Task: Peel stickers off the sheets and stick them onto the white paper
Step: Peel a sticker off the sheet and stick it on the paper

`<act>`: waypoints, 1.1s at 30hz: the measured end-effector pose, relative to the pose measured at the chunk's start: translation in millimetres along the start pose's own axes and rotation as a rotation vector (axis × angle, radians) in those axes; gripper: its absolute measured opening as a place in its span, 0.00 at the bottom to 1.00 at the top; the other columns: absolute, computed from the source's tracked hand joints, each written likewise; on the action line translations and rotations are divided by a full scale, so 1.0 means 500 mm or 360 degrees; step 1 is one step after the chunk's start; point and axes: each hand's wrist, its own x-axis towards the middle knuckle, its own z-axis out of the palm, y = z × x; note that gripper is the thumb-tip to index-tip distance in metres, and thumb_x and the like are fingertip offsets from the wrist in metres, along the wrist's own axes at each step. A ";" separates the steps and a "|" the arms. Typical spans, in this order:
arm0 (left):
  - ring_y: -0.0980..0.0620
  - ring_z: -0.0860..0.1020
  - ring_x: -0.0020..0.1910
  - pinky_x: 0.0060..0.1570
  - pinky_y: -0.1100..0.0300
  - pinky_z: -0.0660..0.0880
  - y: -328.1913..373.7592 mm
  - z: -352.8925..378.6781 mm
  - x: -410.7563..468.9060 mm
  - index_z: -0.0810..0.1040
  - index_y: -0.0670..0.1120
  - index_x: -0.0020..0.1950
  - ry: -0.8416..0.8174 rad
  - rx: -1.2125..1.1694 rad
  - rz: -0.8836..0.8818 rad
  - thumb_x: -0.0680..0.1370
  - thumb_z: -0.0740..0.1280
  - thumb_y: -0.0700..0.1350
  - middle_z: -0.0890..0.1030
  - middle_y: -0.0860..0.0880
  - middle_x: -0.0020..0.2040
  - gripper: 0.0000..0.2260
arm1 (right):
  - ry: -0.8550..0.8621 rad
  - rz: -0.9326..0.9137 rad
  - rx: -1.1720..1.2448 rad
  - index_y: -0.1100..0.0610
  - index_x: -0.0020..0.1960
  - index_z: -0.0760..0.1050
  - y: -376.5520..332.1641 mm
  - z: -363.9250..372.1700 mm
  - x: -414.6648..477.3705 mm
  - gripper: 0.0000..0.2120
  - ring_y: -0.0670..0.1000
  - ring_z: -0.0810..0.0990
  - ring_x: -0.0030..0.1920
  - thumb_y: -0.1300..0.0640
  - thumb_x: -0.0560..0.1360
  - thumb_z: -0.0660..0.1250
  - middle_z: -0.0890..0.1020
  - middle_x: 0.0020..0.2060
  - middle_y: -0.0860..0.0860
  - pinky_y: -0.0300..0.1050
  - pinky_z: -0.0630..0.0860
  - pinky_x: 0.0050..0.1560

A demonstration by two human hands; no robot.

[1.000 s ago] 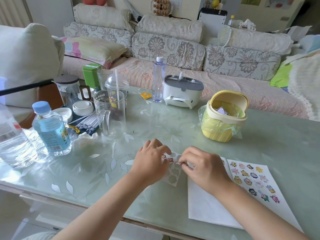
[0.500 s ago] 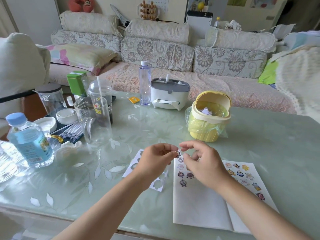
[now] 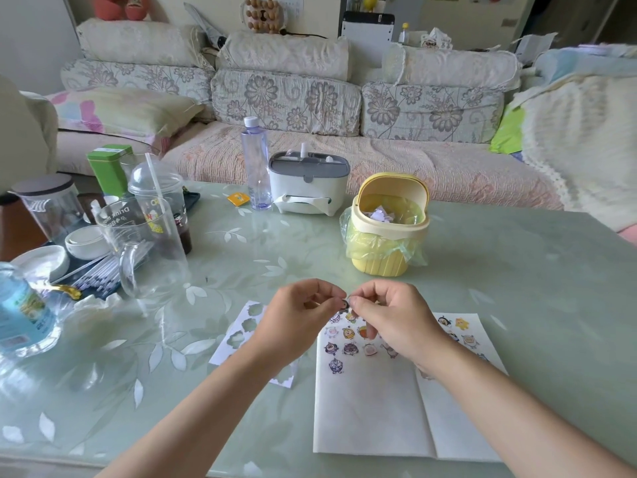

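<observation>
While both hands were raised just above the table (image 3: 517, 270) at centre frame, the left hand (image 3: 296, 322) and right hand (image 3: 396, 322) met fingertip to fingertip on one small dark sticker (image 3: 344, 302). Each hand had thumb and forefinger pinched nearly closed on it, with the other fingers loosely curled. The sticker was too small to tell which hand carried most of the hold, or what was printed on it.

The sticker sat in the air over the top edge of the white paper (image 3: 365, 408), which lay flat at lower centre-right. Stuck stickers (image 3: 350, 348) ran in rows across the paper's upper part, some hidden under the right hand.

A sticker sheet (image 3: 462, 326) with cartoon figures lay just right of the paper, partly under the right forearm. A mostly emptied sheet (image 3: 238, 336), all cut-out holes, lay left of centre under the left wrist.

A yellow bin (image 3: 386, 236) with its lid up and scraps inside stood above the hands. Bottles and cups were clustered at the left edge.
</observation>
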 end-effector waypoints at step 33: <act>0.60 0.76 0.30 0.32 0.69 0.69 -0.001 -0.007 0.002 0.83 0.52 0.41 0.0024 0.0303 0.0078 0.75 0.69 0.46 0.84 0.57 0.35 0.04 | 0.0161 -0.0473 -0.0381 0.50 0.38 0.83 0.002 0.008 -0.005 0.06 0.44 0.76 0.28 0.56 0.73 0.73 0.80 0.29 0.41 0.36 0.74 0.30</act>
